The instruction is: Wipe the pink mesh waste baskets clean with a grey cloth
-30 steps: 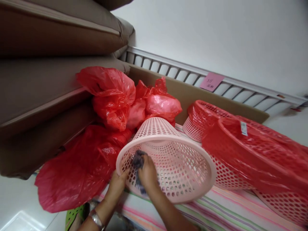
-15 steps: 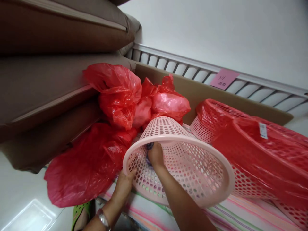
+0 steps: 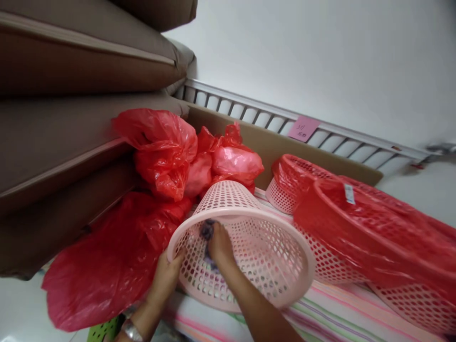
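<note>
A pale pink plastic basket [image 3: 285, 228] with round holes lies on its side, its wide mouth facing me. My left hand [image 3: 169, 270] grips the rim at the left, thumb inside. Reaching into the mouth, my right hand [image 3: 219, 244] is closed on a bunched dark purple-blue cloth [image 3: 207, 232], which is against the inner left wall. Its lower end hangs below my fingers. The basket rests on a striped cloth [image 3: 320, 308]. Left of it spreads a loose red plastic bag [image 3: 103, 266].
Red bundled bags [image 3: 164, 147] are heaped behind the basket. To the right stand pink baskets [image 3: 331, 256] covered in red plastic. Brown cushions [image 3: 71, 52] are stacked at the left. A metal rail [image 3: 256, 111] with a pink note [image 3: 303, 128] runs along the back. A green shoe [image 3: 101, 330] shows below.
The whole view has shifted, so the scene sits further left and lower. My right hand and the cloth remain inside the basket near its left wall; my left hand keeps the rim.
</note>
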`<state>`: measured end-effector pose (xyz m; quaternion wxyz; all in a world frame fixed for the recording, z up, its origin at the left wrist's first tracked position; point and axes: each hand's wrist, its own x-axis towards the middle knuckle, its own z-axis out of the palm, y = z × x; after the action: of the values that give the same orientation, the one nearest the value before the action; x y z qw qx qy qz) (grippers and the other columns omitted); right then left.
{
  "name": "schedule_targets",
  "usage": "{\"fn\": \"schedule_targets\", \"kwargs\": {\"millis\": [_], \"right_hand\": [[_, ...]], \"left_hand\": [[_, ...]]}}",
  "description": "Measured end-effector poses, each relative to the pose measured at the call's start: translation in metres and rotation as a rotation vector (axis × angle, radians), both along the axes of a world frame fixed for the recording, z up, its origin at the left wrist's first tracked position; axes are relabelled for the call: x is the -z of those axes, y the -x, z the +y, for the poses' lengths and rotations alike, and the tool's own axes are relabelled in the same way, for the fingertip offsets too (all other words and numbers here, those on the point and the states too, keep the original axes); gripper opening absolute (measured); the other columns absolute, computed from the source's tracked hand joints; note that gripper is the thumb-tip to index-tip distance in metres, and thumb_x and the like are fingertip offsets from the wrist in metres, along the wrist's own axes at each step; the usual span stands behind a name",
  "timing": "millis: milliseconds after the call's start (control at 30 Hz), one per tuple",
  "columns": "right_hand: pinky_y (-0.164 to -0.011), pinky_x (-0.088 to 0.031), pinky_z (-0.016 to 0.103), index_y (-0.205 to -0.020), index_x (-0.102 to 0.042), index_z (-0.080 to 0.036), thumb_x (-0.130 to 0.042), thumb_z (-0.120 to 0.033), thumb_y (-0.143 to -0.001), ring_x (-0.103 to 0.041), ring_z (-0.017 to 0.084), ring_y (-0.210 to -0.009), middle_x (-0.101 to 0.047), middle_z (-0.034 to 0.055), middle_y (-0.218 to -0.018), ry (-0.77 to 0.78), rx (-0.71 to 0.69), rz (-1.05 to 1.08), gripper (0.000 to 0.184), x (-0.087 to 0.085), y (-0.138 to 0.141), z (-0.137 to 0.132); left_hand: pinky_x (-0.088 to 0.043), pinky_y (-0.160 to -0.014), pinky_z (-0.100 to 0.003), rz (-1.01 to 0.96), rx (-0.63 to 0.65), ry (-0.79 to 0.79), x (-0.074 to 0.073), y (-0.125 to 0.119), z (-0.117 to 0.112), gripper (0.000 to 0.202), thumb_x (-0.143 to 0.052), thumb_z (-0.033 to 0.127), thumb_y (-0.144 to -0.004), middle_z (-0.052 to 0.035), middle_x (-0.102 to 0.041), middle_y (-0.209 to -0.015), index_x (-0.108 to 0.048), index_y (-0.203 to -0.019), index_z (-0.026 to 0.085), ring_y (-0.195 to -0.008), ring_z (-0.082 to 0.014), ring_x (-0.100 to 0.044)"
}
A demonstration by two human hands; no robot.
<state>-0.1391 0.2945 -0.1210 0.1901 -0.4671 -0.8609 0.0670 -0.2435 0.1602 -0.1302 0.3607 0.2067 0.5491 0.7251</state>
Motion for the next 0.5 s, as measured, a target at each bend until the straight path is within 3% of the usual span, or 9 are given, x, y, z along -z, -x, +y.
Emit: {"fn": "schedule_targets", "kwargs": {"millis": [167, 267, 367, 500], "right_hand": [[-0.096, -0.036, 0.035, -0.112, -0.055, -0.018, -0.044, 0.000, -0.054, -0.050, 0.024, -0.107, -0.057, 0.0096, -0.111, 0.082, -0.104, 0.039, 0.061, 0.012, -0.042, -0.090], [-0.100, -0.034, 0.035, -0.110, -0.055, -0.022, -0.041, 0.001, -0.050, -0.048, 0.023, -0.111, -0.055, 0.0074, -0.113, 0.117, -0.135, 0.090, 0.066, 0.018, -0.056, -0.110], [-0.100, -0.036, 0.034, -0.113, -0.053, -0.018, -0.041, -0.001, -0.051, -0.049, 0.022, -0.111, -0.055, 0.0094, -0.114, 0.111, -0.084, 0.162, 0.065, 0.015, -0.046, -0.089], [-0.092, -0.041, 0.035, -0.111, -0.053, -0.014, -0.042, -0.004, -0.060, -0.054, 0.023, -0.102, -0.060, 0.0115, -0.105, 0.042, -0.012, 0.199, 0.053, 0.003, -0.002, -0.026]], "left_hand": [[-0.049, -0.089, -0.039, -0.029, 0.064, 0.000, 0.006, -0.007, -0.002, 0.037, -0.064, 0.038, -0.073, -0.0122, -0.072, -0.100, -0.066, -0.099, 0.012, -0.101, -0.0303, -0.064], [-0.049, -0.088, -0.040, -0.034, 0.084, 0.011, 0.008, -0.012, -0.004, 0.037, -0.064, 0.041, -0.073, -0.0114, -0.074, -0.092, -0.066, -0.095, 0.012, -0.095, -0.0306, -0.065], [-0.048, -0.090, -0.039, -0.042, 0.089, -0.009, 0.005, -0.016, -0.005, 0.041, -0.066, 0.041, -0.070, -0.0119, -0.073, -0.097, -0.067, -0.098, 0.011, -0.098, -0.0305, -0.064], [-0.048, -0.091, -0.040, -0.059, 0.057, -0.007, 0.001, -0.023, -0.006, 0.039, -0.068, 0.036, -0.067, -0.0122, -0.072, -0.101, -0.068, -0.098, 0.012, -0.100, -0.0309, -0.063]]}}
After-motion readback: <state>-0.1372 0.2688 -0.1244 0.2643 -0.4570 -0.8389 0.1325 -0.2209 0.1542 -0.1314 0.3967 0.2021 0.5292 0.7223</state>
